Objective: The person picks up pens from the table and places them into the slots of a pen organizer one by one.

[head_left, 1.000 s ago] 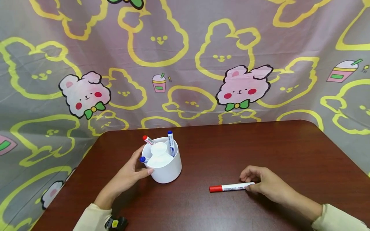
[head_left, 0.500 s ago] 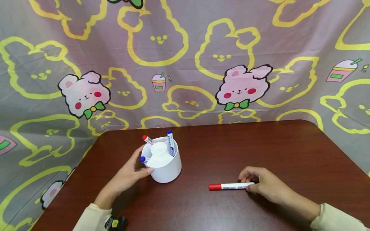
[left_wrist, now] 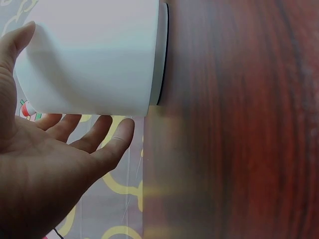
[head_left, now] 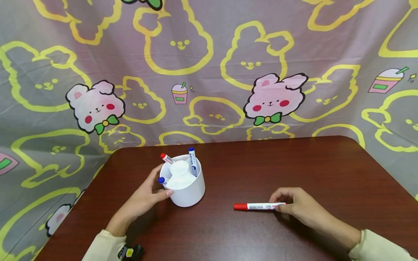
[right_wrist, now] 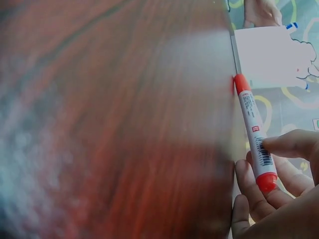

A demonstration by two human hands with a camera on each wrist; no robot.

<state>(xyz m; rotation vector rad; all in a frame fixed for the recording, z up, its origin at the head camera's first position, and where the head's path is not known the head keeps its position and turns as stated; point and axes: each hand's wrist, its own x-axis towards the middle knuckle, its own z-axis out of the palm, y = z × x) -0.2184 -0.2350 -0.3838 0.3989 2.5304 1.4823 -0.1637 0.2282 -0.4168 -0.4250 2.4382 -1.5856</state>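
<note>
A round white pen holder [head_left: 189,194] with a central knob and several compartments stands on the table, left of centre. My left hand [head_left: 147,195] holds it from the left, thumb on the near side and fingers round the far side; in the left wrist view the fingers lie along its white wall [left_wrist: 99,69]. My right hand [head_left: 302,206] pinches a white whiteboard marker with a red cap [head_left: 261,206] by its rear end, cap pointing left toward the holder. In the right wrist view the thumb presses the marker [right_wrist: 255,124] near its barcode, close over the tabletop.
Inside the holder lean a red-tipped marker [head_left: 167,158], a tall blue-capped marker [head_left: 192,161] and another blue-tipped one [head_left: 162,180]. The dark wooden table [head_left: 277,166] ends at a patterned cloth backdrop [head_left: 215,87]. A black wristband device [head_left: 130,252] sits by the left sleeve.
The red-capped marker has come slightly left and upward in the head view, its cap end swinging up to lie nearly level. My left hand and the holder stay put.
</note>
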